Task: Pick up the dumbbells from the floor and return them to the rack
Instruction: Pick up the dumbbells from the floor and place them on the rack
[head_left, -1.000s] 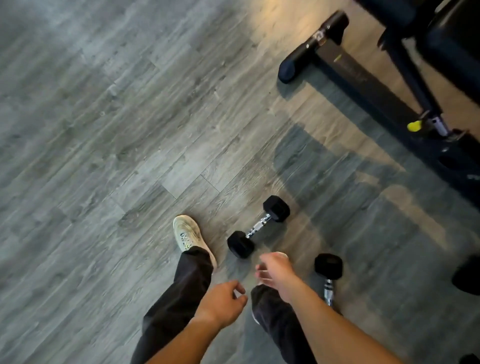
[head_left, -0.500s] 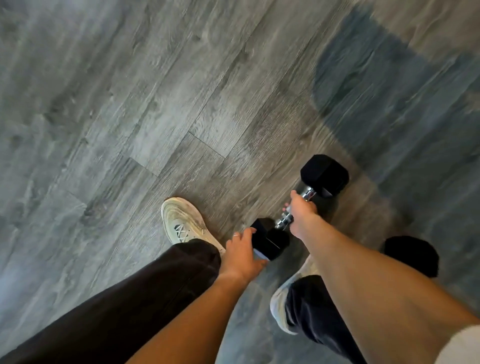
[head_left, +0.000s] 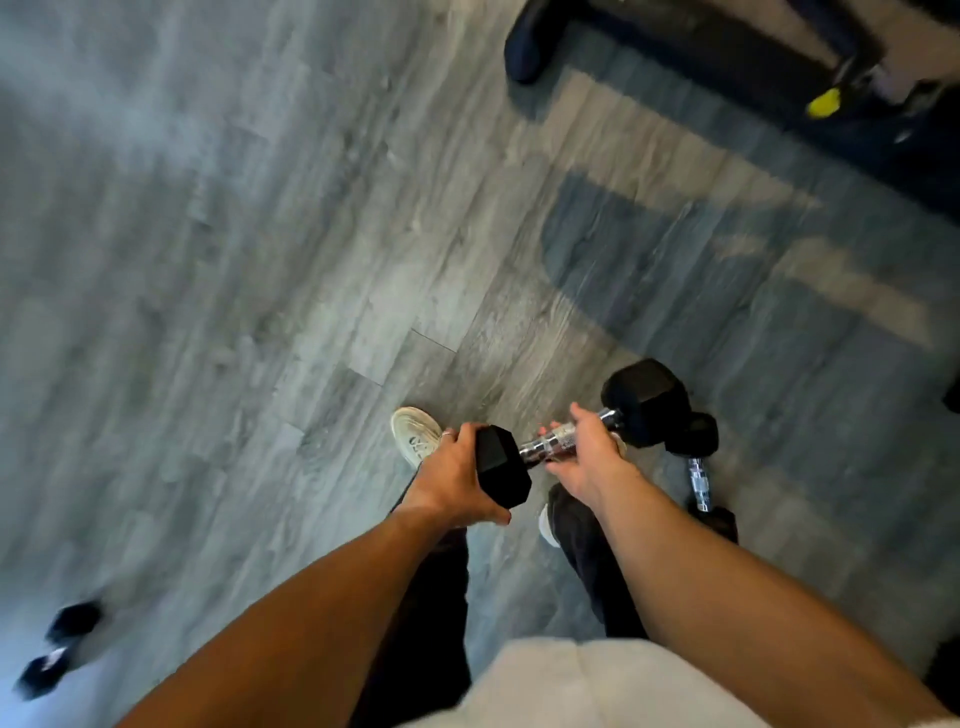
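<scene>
Grey wood-plank floor (head_left: 260, 260), a black bench base (head_left: 675, 47) at top right. The left hand (head_left: 452, 475) cups 1 head of a dumbbell (head_left: 550, 447); the right hand (head_left: 587, 457) grasps its chrome handle. 2 more dumbbells lie on the floor (head_left: 698, 467) (head_left: 54, 649).

Grey wood-look plank floor (head_left: 218, 270), patched with light and soft shadows. A black bench frame (head_left: 691, 57) with a yellow knob (head_left: 824, 103) stands at upper right.

Grey wood-look floor (head_left: 260, 260); black bench frame (head_left: 701, 47) top right w/ yellow knob (head_left: 824, 103); white shoe (head_left: 415, 434)
</scene>
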